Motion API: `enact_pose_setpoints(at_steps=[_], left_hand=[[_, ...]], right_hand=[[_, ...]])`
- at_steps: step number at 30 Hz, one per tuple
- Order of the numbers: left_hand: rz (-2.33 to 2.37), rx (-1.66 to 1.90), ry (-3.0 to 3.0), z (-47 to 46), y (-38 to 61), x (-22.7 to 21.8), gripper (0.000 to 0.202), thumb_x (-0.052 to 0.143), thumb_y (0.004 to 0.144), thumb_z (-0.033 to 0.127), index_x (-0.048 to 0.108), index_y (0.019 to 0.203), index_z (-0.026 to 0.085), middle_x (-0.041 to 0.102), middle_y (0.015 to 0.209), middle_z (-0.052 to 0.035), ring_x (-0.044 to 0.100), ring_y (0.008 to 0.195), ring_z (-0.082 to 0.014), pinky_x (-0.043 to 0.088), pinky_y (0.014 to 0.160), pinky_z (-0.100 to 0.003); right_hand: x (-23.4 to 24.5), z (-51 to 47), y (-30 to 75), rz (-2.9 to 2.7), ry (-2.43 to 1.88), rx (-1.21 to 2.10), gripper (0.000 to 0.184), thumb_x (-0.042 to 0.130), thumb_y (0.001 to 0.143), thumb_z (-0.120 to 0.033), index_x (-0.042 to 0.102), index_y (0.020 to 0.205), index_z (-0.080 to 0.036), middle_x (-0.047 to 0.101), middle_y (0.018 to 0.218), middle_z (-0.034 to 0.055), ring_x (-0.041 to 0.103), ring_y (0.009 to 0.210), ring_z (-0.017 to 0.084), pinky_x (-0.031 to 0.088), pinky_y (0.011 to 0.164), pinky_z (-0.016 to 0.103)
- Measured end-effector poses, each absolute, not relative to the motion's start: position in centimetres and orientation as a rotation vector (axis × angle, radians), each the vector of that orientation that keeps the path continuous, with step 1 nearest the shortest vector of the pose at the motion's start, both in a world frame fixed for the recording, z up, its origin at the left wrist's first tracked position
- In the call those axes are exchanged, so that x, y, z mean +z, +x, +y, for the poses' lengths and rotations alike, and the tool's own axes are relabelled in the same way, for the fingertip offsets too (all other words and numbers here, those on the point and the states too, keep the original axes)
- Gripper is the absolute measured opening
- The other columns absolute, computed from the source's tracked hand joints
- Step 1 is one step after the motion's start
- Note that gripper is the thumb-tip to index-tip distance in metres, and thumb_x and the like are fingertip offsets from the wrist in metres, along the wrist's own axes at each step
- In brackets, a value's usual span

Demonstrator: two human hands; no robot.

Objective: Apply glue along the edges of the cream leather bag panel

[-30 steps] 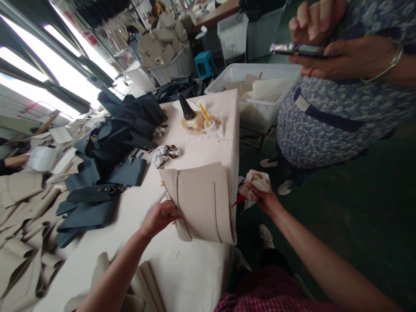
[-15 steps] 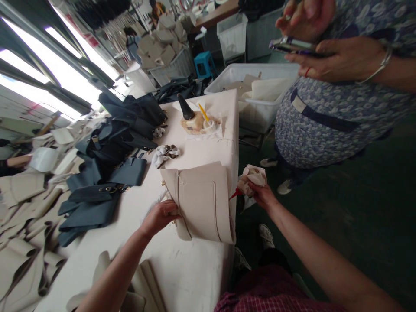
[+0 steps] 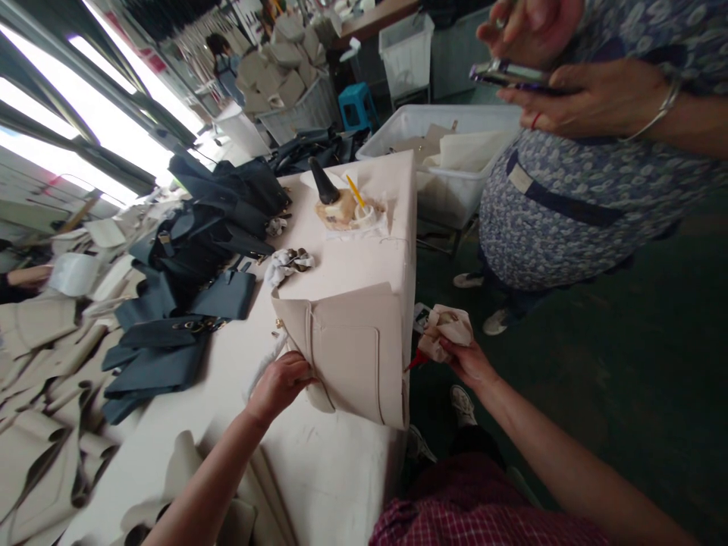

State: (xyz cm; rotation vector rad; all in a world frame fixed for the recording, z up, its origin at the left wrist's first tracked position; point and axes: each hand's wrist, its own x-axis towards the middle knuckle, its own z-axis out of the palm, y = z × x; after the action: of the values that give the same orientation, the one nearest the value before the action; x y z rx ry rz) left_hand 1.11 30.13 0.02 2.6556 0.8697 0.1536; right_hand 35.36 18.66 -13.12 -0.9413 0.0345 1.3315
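Observation:
A beige bag body [image 3: 349, 356] with stitched piping lies on the white table, its right edge at the table's side. My left hand [image 3: 284, 383] is closed on the bag's left edge, beside small gold metal fittings [image 3: 278, 324]. Off the table's right side, my right hand [image 3: 469, 360] grips a glue bottle [image 3: 447, 334] wrapped in pale paper or cloth. The bottle's red nozzle [image 3: 417, 359] points left, close to the bag's right edge; whether the tip touches it I cannot tell.
Crumpled rags [image 3: 289, 265] lie behind the bag. Farther back are a black-topped container [image 3: 324, 182] and a white cup [image 3: 365, 220] with a yellow stick. Dark blue bag pieces [image 3: 164, 356] pile at left. At right stands a person holding a phone [image 3: 512, 74], near a white bin [image 3: 455, 182].
My right hand and the bottle have shifted slightly right and down, the nozzle moving a little from the bag's edge. The bag has turned slightly under my left hand.

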Motion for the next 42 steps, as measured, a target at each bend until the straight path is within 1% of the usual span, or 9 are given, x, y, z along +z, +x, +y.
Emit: enact_pose_setpoints(at_steps=[3,5,10,20,24,29,34,37,42], left_hand=[[0.875,0.179,2.677,28.8,1.1,-0.2,0.025,0.059,0.087,0.024,0.06,0.062,0.021,0.057,0.061,-0.0013,0.057,0.068,-0.0173,0.045,0.059,-0.029],[0.878,0.195,2.695,27.9,1.1,-0.4,0.025,0.057,0.088,0.022,0.062,0.064,0.021,0.059,0.061,-0.0021,0.057,0.068,-0.0177,0.046,0.061,-0.029],[0.878,0.266,2.751,26.3,0.9,-1.0,0.024,0.055,0.088,0.021,0.064,0.066,0.021,0.059,0.06,-0.0027,0.057,0.067,-0.0182,0.047,0.064,-0.029],[0.92,0.243,2.827,25.1,0.8,-1.6,0.023,0.053,0.089,0.019,0.066,0.069,0.021,0.059,0.061,-0.003,0.056,0.067,-0.0182,0.046,0.063,-0.029],[0.906,0.236,2.827,25.0,0.9,-1.7,0.023,0.054,0.089,0.018,0.065,0.069,0.021,0.06,0.064,-0.0034,0.057,0.069,-0.0185,0.048,0.065,-0.029],[0.871,0.231,2.866,24.9,0.6,-1.9,0.021,0.056,0.088,0.018,0.061,0.068,0.019,0.058,0.063,-0.0035,0.054,0.067,-0.019,0.046,0.064,-0.029],[0.856,0.224,2.881,24.8,0.4,-2.0,0.022,0.058,0.087,0.017,0.056,0.065,0.019,0.056,0.061,-0.0028,0.053,0.067,-0.0188,0.045,0.064,-0.029],[0.86,0.212,2.883,24.6,0.2,-2.2,0.024,0.059,0.087,0.016,0.054,0.064,0.019,0.054,0.06,-0.0026,0.052,0.066,-0.0188,0.044,0.063,-0.029],[0.847,0.211,2.883,24.6,-0.1,-2.5,0.021,0.06,0.086,0.015,0.055,0.066,0.019,0.054,0.06,-0.0024,0.051,0.067,-0.0191,0.044,0.065,-0.03]], right_hand=[[-13.1,18.1,35.0,0.069,-0.939,1.343,0.054,0.091,0.044,-0.017,0.069,0.092,-0.024,0.075,0.089,-0.0008,0.07,0.08,0.017,0.059,0.073,0.026],[-13.1,17.7,34.8,0.094,-0.933,1.353,0.052,0.09,0.044,-0.016,0.069,0.091,-0.023,0.075,0.088,-0.0001,0.07,0.079,0.017,0.059,0.073,0.027],[-12.8,16.9,34.3,0.154,-0.921,1.378,0.055,0.09,0.045,-0.013,0.068,0.094,-0.023,0.075,0.087,0.0004,0.071,0.079,0.018,0.06,0.074,0.03],[-12.8,15.1,33.4,0.164,-0.933,1.377,0.051,0.09,0.044,-0.018,0.07,0.091,-0.022,0.075,0.088,0.0007,0.071,0.082,0.02,0.059,0.08,0.034],[-13.3,15.4,33.5,0.158,-0.937,1.339,0.051,0.091,0.045,-0.018,0.069,0.091,-0.023,0.075,0.088,-0.0003,0.07,0.082,0.019,0.059,0.079,0.033],[-13.8,16.0,33.8,0.148,-0.915,1.296,0.054,0.091,0.043,-0.019,0.068,0.091,-0.024,0.074,0.088,-0.0026,0.069,0.083,0.017,0.057,0.079,0.029],[-13.2,15.3,33.6,0.139,-0.889,1.319,0.055,0.091,0.044,-0.017,0.069,0.094,-0.024,0.074,0.09,-0.0015,0.07,0.084,0.018,0.057,0.079,0.03],[-12.8,14.8,33.3,0.156,-0.865,1.348,0.052,0.09,0.046,-0.018,0.069,0.093,-0.025,0.075,0.089,-0.0008,0.07,0.084,0.019,0.057,0.079,0.031],[-12.8,14.5,33.1,0.193,-0.824,1.374,0.047,0.09,0.047,-0.021,0.069,0.09,-0.024,0.075,0.086,-0.0016,0.07,0.08,0.017,0.058,0.076,0.028]])
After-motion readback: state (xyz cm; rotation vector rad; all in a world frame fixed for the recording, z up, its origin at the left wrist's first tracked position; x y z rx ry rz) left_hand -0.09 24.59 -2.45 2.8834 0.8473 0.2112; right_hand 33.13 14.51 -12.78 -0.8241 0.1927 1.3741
